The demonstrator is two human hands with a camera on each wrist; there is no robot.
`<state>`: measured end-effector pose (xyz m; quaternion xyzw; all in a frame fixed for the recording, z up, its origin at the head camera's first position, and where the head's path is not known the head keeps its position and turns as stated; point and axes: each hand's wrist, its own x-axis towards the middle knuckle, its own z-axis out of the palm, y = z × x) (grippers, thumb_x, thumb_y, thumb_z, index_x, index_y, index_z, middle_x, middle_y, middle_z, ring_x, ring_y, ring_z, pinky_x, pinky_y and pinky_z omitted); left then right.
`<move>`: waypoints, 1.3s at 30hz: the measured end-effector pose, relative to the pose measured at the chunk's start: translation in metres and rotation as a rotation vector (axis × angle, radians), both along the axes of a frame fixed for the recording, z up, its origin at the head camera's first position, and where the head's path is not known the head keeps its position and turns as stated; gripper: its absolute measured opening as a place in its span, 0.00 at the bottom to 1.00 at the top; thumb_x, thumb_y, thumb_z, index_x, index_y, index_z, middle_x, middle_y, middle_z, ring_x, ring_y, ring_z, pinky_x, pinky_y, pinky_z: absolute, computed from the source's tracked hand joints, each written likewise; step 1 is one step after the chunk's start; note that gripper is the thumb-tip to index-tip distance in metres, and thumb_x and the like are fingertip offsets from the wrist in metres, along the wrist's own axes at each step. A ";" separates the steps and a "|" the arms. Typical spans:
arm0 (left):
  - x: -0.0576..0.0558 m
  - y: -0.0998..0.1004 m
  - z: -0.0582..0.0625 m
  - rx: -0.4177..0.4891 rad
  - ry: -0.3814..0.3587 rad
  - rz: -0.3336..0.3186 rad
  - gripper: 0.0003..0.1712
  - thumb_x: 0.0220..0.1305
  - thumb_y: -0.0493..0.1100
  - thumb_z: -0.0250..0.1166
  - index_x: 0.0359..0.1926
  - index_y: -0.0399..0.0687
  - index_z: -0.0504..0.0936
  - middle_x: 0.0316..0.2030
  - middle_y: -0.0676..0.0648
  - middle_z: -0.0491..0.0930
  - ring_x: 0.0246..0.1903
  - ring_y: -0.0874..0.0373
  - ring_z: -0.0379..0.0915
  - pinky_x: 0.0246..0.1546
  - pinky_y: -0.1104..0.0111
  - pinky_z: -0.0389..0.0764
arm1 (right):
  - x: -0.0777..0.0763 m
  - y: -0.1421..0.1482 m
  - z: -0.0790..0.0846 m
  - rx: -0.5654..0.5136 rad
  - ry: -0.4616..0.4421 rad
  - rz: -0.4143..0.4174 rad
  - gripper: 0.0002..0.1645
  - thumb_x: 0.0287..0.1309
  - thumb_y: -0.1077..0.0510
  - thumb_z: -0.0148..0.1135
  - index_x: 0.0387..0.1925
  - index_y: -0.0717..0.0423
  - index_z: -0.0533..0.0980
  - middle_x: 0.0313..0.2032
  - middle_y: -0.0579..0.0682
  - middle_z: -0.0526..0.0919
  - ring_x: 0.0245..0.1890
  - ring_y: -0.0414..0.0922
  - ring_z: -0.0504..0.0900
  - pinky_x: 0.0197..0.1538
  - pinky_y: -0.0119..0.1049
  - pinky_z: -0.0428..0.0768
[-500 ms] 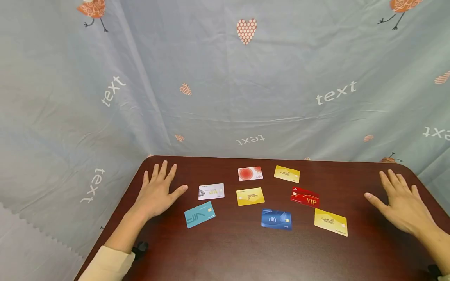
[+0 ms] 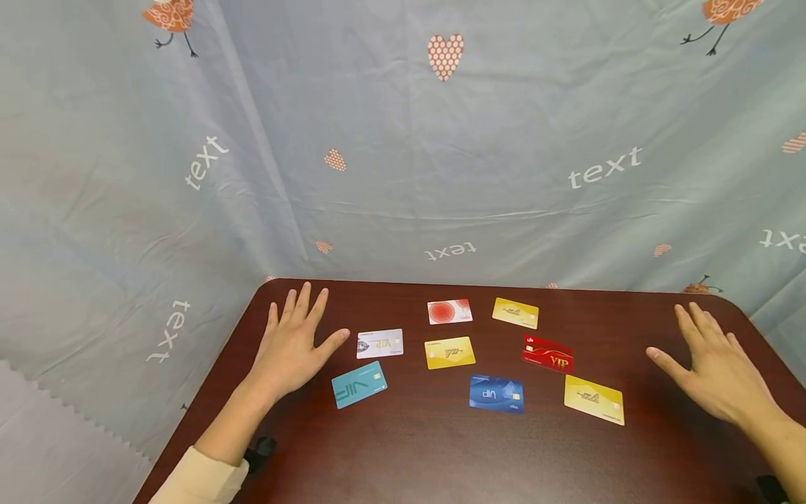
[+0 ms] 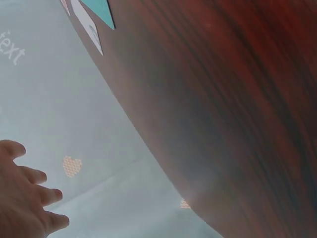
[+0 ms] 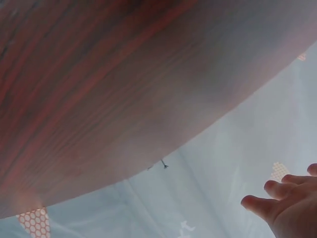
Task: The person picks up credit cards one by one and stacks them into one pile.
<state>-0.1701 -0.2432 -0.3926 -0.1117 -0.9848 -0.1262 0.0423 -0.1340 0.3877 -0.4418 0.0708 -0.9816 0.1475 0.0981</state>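
Several plastic cards lie spread flat over the middle of the table. Nearest my left hand (image 2: pixel 291 351) are a white VIP card (image 2: pixel 380 344) and a teal VIP card (image 2: pixel 359 385); that hand has its fingers spread and holds nothing. My right hand (image 2: pixel 724 371), also spread and bare of anything, is to the right of a yellow card (image 2: pixel 594 400) and a red VIP card (image 2: pixel 548 353). Between them lie a blue VIP card (image 2: pixel 496 394), a second yellow card (image 2: pixel 450 352), a third yellow card (image 2: pixel 515 313) and a white card with red circles (image 2: pixel 450 311).
The dark reddish-brown table (image 2: pixel 403 455) has rounded far corners. A grey-blue curtain (image 2: pixel 504 126) printed with hearts, birds and text hangs behind it and along the left side. Dark wrist straps (image 2: pixel 259 453) sit below the hands.
My left hand has shifted a little to the right and away from me, toward the white card. The right hand has moved slightly left. The cards lie as before.
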 end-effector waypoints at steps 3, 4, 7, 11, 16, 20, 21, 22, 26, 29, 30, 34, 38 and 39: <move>0.001 0.005 0.001 0.007 0.021 0.002 0.54 0.75 0.75 0.48 0.83 0.43 0.51 0.82 0.33 0.41 0.80 0.30 0.34 0.76 0.33 0.35 | 0.001 -0.004 0.002 -0.016 0.011 0.007 0.56 0.75 0.39 0.57 0.82 0.68 0.40 0.79 0.75 0.41 0.80 0.70 0.39 0.76 0.72 0.34; 0.002 0.006 0.001 0.013 0.025 0.002 0.54 0.75 0.75 0.49 0.83 0.43 0.51 0.82 0.33 0.41 0.80 0.30 0.34 0.76 0.33 0.35 | 0.002 -0.005 0.003 -0.022 0.013 0.008 0.56 0.75 0.39 0.57 0.82 0.68 0.40 0.79 0.76 0.41 0.80 0.70 0.39 0.76 0.72 0.34; 0.004 0.010 0.001 0.028 0.040 0.002 0.53 0.75 0.74 0.50 0.83 0.43 0.51 0.82 0.32 0.42 0.80 0.30 0.36 0.76 0.33 0.36 | 0.003 -0.009 0.006 -0.036 0.016 0.011 0.56 0.75 0.40 0.58 0.82 0.67 0.40 0.79 0.76 0.41 0.79 0.70 0.41 0.77 0.70 0.35; 0.008 0.015 0.001 0.054 0.057 0.000 0.52 0.75 0.73 0.51 0.83 0.43 0.52 0.82 0.32 0.44 0.79 0.30 0.38 0.76 0.33 0.37 | 0.006 -0.015 0.009 -0.061 0.009 0.011 0.56 0.75 0.40 0.58 0.82 0.66 0.40 0.79 0.75 0.42 0.77 0.74 0.45 0.76 0.72 0.41; 0.011 0.022 -0.001 0.081 0.073 -0.008 0.51 0.75 0.71 0.53 0.83 0.43 0.53 0.81 0.32 0.46 0.79 0.30 0.40 0.76 0.32 0.40 | 0.009 -0.022 0.013 -0.068 -0.017 -0.011 0.57 0.74 0.39 0.59 0.83 0.62 0.39 0.80 0.72 0.41 0.72 0.79 0.55 0.61 0.79 0.60; 0.014 0.028 -0.002 0.128 0.079 -0.008 0.51 0.75 0.71 0.55 0.83 0.43 0.54 0.81 0.32 0.47 0.79 0.31 0.42 0.76 0.33 0.40 | 0.011 -0.027 0.016 -0.061 -0.032 -0.026 0.58 0.73 0.38 0.60 0.84 0.60 0.39 0.81 0.70 0.42 0.65 0.80 0.64 0.48 0.79 0.67; 0.015 0.029 -0.002 0.139 0.082 -0.007 0.51 0.74 0.70 0.56 0.83 0.43 0.54 0.81 0.32 0.48 0.79 0.31 0.42 0.76 0.33 0.41 | 0.011 -0.029 0.017 -0.062 -0.036 -0.029 0.58 0.73 0.38 0.60 0.84 0.59 0.40 0.81 0.69 0.42 0.64 0.81 0.65 0.46 0.79 0.68; 0.015 0.031 -0.002 0.153 0.083 -0.005 0.51 0.74 0.70 0.56 0.83 0.43 0.55 0.81 0.33 0.48 0.79 0.32 0.43 0.76 0.34 0.41 | 0.012 -0.030 0.017 -0.063 -0.040 -0.031 0.58 0.73 0.38 0.60 0.84 0.59 0.40 0.81 0.69 0.43 0.63 0.80 0.66 0.44 0.78 0.69; 0.018 0.036 -0.002 0.187 0.094 0.004 0.50 0.74 0.69 0.58 0.82 0.44 0.56 0.81 0.34 0.51 0.79 0.34 0.46 0.77 0.35 0.43 | 0.013 -0.037 0.019 -0.076 -0.050 -0.041 0.58 0.72 0.37 0.61 0.84 0.57 0.40 0.81 0.67 0.43 0.61 0.79 0.69 0.38 0.76 0.71; 0.019 0.040 -0.002 0.208 0.097 0.010 0.49 0.74 0.68 0.58 0.82 0.44 0.57 0.80 0.35 0.52 0.78 0.35 0.49 0.77 0.36 0.44 | 0.014 -0.041 0.020 -0.097 -0.050 -0.038 0.58 0.72 0.37 0.61 0.84 0.55 0.40 0.82 0.64 0.44 0.61 0.78 0.70 0.36 0.75 0.72; 0.019 0.041 -0.002 0.217 0.095 0.012 0.49 0.75 0.68 0.58 0.82 0.44 0.57 0.80 0.35 0.53 0.78 0.35 0.49 0.78 0.37 0.43 | 0.015 -0.042 0.020 -0.105 -0.048 -0.036 0.58 0.72 0.37 0.61 0.84 0.55 0.40 0.82 0.64 0.44 0.61 0.78 0.71 0.37 0.75 0.72; 0.020 0.046 -0.002 0.246 0.082 0.014 0.48 0.75 0.67 0.58 0.82 0.45 0.57 0.80 0.36 0.54 0.77 0.34 0.52 0.78 0.39 0.44 | 0.016 -0.048 0.020 -0.127 -0.039 -0.031 0.58 0.72 0.37 0.62 0.84 0.55 0.41 0.82 0.63 0.46 0.62 0.77 0.71 0.39 0.75 0.71; 0.021 0.051 -0.002 0.271 0.077 0.009 0.46 0.75 0.63 0.60 0.82 0.46 0.57 0.80 0.37 0.55 0.77 0.34 0.53 0.78 0.40 0.47 | 0.017 -0.052 0.021 -0.143 -0.043 -0.029 0.58 0.71 0.37 0.62 0.85 0.54 0.41 0.82 0.62 0.46 0.63 0.76 0.70 0.41 0.75 0.71; 0.021 0.053 -0.003 0.279 0.075 0.011 0.46 0.75 0.63 0.61 0.82 0.46 0.58 0.80 0.37 0.55 0.77 0.34 0.53 0.77 0.39 0.49 | 0.017 -0.054 0.021 -0.147 -0.045 -0.030 0.58 0.71 0.37 0.62 0.85 0.54 0.41 0.82 0.62 0.46 0.63 0.76 0.70 0.41 0.75 0.71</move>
